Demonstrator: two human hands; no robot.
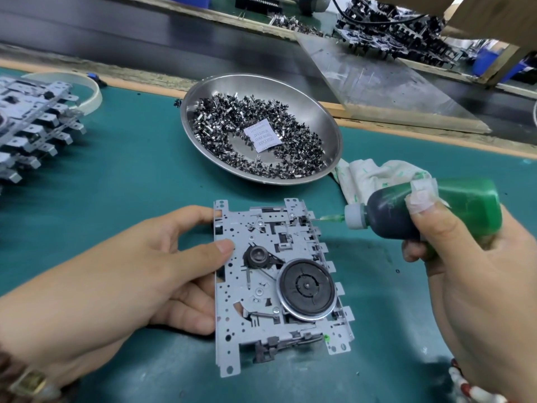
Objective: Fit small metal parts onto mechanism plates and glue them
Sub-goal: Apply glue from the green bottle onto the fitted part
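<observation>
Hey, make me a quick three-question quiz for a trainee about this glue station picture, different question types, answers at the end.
1. True or false: the needle tip of the green glue bottle points at the upper right corner of the mechanism plate.
2. Which hand steadies the plate? A) left hand B) right hand C) neither
3. Fill in: the loose small metal parts lie in a round ____ dish with a white desiccant packet on top.

Key: 1 true; 2 A; 3 metal.
</observation>
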